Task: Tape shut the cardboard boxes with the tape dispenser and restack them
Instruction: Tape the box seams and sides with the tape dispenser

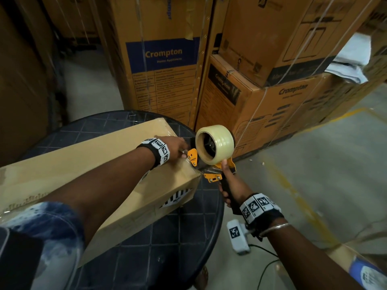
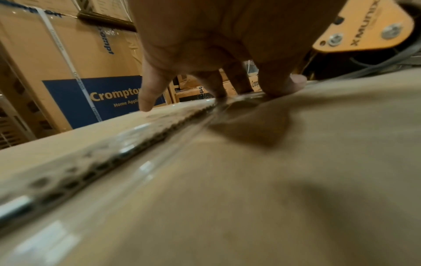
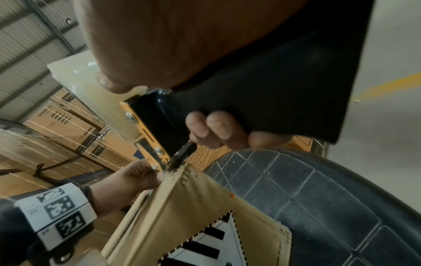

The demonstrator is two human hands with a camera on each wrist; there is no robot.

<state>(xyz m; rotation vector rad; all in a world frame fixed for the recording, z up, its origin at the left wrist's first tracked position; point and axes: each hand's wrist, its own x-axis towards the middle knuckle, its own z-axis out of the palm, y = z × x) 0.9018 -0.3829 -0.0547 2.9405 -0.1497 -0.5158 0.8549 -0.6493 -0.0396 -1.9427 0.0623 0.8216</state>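
A long, flat cardboard box (image 1: 88, 164) lies across a round dark table (image 1: 167, 248), its far end overhanging toward the stacked Crompton cartons (image 1: 272, 101); the right hand (image 1: 227, 191) is clenched round the black handle of the orange tape dispenser (image 1: 211, 155), whose blade end sits at the box's end corner, while the left hand (image 1: 173, 145) presses straight fingertips (image 2: 293, 84) on the clear tape (image 2: 159, 154) over the top seam, just beside the dispenser. The box looks light and fairly stiff but glossy where taped, so for restacking I would judge it best held under both long edges near the middle.
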